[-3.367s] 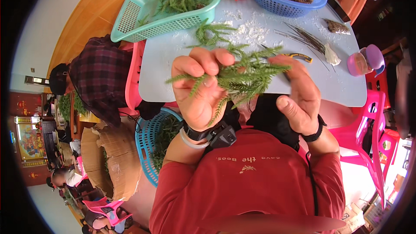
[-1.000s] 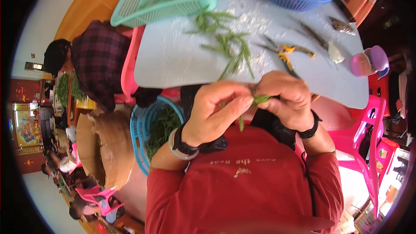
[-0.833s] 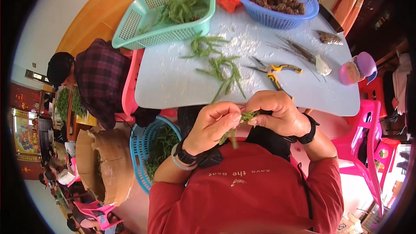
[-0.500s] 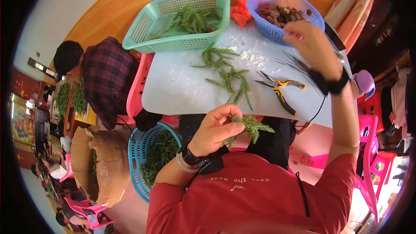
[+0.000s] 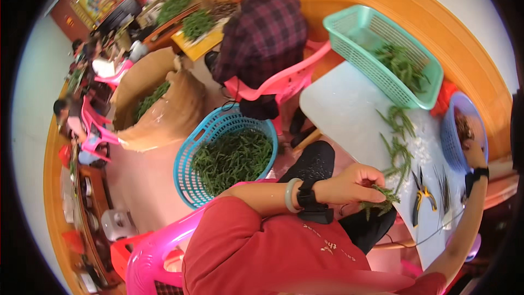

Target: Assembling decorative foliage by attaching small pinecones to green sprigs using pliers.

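Note:
Over my lap, near the table's edge, my left hand (image 5: 349, 184) pinches a green artificial fir sprig (image 5: 383, 203) between thumb and fingers. My right hand (image 5: 476, 155) reaches into the purple-blue basket (image 5: 451, 137) at the right, among brown pine cones (image 5: 464, 129); its fingers are partly hidden and blurred, so their grip is unclear. Between the hands, more fir sprigs (image 5: 400, 155) lie on the pale blue table (image 5: 344, 112). Yellow-and-black pliers (image 5: 420, 199) lie with jaws apart beside a bundle of thin dark wires (image 5: 445, 194). White crumbs are scattered near the sprigs.
A mint-green basket (image 5: 364, 60) with greenery stands at the table's far side, by a red bag (image 5: 445, 96). On the floor sit a blue basket (image 5: 184, 177) and a brown sack (image 5: 183, 112), both holding greenery. A person in a plaid shirt (image 5: 273, 33) sits on a pink chair (image 5: 273, 86).
The view has swung left, bringing more of the floor baskets in. My right hand has gone from above the purple-blue basket down into it. My left hand still holds the fir sprig.

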The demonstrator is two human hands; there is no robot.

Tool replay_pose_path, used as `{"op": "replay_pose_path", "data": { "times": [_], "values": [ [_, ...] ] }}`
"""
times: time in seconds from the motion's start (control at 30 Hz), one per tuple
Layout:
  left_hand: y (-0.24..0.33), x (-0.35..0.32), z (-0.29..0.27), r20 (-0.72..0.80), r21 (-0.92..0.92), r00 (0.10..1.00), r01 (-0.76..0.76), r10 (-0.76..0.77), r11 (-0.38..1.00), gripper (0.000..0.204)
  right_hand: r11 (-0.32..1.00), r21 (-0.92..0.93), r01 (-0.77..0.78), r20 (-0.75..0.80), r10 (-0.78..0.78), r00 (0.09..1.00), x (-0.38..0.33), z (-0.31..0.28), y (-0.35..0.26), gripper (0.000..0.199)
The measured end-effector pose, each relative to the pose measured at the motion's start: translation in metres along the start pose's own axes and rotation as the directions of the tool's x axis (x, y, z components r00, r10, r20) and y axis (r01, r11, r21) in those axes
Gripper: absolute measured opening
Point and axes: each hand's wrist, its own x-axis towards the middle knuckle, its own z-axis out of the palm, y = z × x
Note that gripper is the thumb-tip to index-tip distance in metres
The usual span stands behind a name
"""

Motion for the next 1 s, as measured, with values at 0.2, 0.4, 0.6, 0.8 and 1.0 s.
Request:
{"op": "replay_pose_path", "data": {
  "times": [0.2,0.4,0.6,0.8,1.0],
  "values": [
    [-0.005,-0.005,0.000,-0.033,-0.050,0.997,-0.066,0.064,0.997,0.012,0.999,-0.028,-0.029,-0.030,0.028,0.999,-0.006,-0.009,0.015,0.012],
    [-0.008,-0.004,-0.005,-0.045,-0.040,0.997,-0.063,0.061,0.997,0.012,0.990,-0.119,-0.077,-0.194,0.053,0.980,-0.019,-0.025,0.025,0.013],
    [-0.022,0.008,-0.009,-0.130,0.067,0.908,-0.392,0.398,0.917,0.013,0.958,-0.149,-0.246,-0.525,0.134,0.841,-0.024,-0.042,0.004,0.016],
    [-0.018,0.003,-0.018,-0.090,0.201,0.980,-0.155,0.176,0.967,0.019,0.968,0.073,-0.238,-0.623,0.231,0.747,-0.030,-0.039,0.018,0.030],
    [-0.025,0.010,-0.021,-0.166,0.011,0.975,-0.146,0.146,0.989,0.019,0.940,0.315,-0.133,-0.475,0.278,0.835,-0.039,-0.031,0.030,0.040]
  ]
}}
